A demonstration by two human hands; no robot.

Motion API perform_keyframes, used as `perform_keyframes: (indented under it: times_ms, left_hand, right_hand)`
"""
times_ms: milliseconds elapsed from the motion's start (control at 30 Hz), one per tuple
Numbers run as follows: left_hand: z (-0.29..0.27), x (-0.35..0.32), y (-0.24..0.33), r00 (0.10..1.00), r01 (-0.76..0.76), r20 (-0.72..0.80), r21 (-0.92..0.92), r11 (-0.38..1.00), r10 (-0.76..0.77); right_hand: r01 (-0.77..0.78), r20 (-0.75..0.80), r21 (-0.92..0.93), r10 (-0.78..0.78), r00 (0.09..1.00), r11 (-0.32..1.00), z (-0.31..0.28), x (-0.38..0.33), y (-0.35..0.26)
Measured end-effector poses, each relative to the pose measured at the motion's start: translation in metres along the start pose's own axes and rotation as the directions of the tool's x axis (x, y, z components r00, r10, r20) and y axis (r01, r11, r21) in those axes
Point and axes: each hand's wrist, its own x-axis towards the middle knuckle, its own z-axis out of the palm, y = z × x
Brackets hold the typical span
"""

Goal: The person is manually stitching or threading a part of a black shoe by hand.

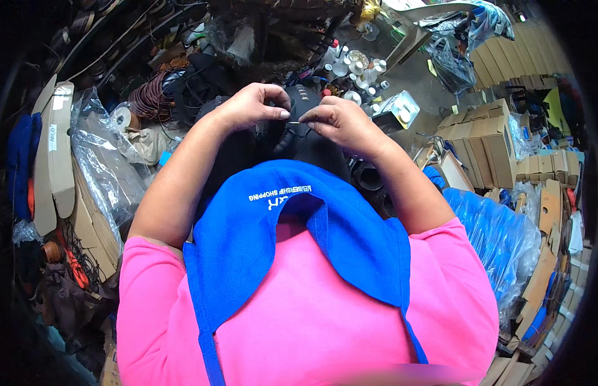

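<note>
At twelve o'clock, the thin stick (295, 122), pinched by the right hand (338, 121) (whether by the left hand (254, 107) too cannot be told), could be dropped if held too loosely.

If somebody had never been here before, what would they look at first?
Probably the bright blue cloth apron over the bright pink short-sleeved shirt, filling the lower middle. Just above, the bare left hand and bare right hand nearly meet, with a thin yellowish sliver between their fingertips. At right, shiny clear plastic covers a big blue bundle.
</note>
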Motion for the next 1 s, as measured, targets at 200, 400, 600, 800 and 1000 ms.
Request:
perform_keyframes:
  times_ms: [200,400,600,800,1000]
  left_hand:
    - [-0.002,-0.007,0.007,0.998,0.048,0.041,-0.051,0.998,-0.046]
    - [-0.006,-0.004,0.005,0.995,0.060,0.084,-0.038,0.997,-0.057]
    - [-0.002,0.004,0.005,0.992,0.079,0.101,-0.069,0.995,-0.071]
    - [-0.004,0.002,0.004,0.989,0.095,0.116,-0.062,0.994,-0.088]
    - [0.000,0.005,0.009,0.989,0.050,0.138,0.014,0.999,-0.051]
  right_hand:
    - [-0.038,0.057,-0.093,0.044,0.997,0.995,-0.006,0.006,-0.004]
    - [-0.013,0.013,-0.094,0.014,1.000,0.996,-0.002,0.007,-0.004]
    - [0.054,0.038,-0.301,-0.045,0.998,0.952,-0.006,0.008,-0.017]
    - [0.061,0.023,-0.126,-0.058,0.998,0.990,0.000,0.007,0.007]
    - [-0.087,0.171,0.217,0.049,0.984,0.972,0.003,0.014,0.041]
